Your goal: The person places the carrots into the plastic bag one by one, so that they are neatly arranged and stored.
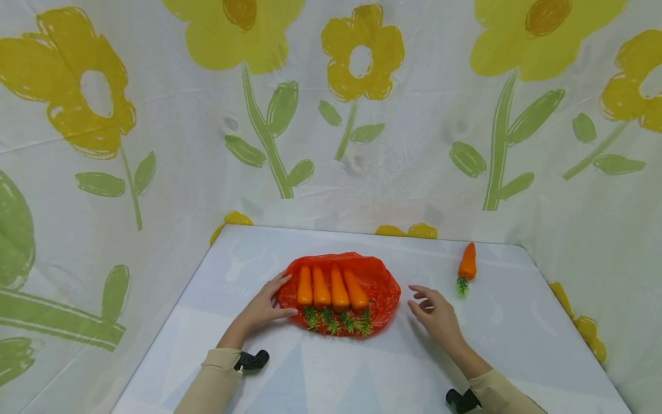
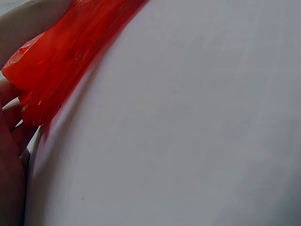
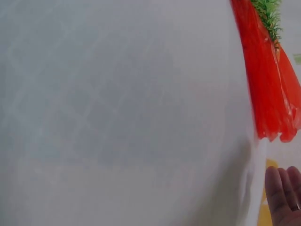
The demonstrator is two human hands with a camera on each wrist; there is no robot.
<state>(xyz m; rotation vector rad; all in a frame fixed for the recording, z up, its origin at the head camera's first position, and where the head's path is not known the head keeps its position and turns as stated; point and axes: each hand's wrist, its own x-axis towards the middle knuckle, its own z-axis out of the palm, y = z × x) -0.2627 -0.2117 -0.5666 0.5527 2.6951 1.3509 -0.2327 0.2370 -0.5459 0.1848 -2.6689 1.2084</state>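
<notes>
A red plastic bag lies spread on the table in the head view. Several orange carrots with green leafy tops lie side by side on it, tips pointing to the far edge. My left hand rests at the bag's left edge, thumb and fingers spread apart along it; the left wrist view has its fingers right against the red plastic. To the right of the bag, my right hand hovers with loosely bent fingers and nothing in them. A single carrot lies farther back on the right, leaves toward me.
The pale table has faint printed shapes on its cover. Behind and beside it hangs a white curtain with yellow flowers. Each wrist wears a black strapped device, such as the left wrist's camera.
</notes>
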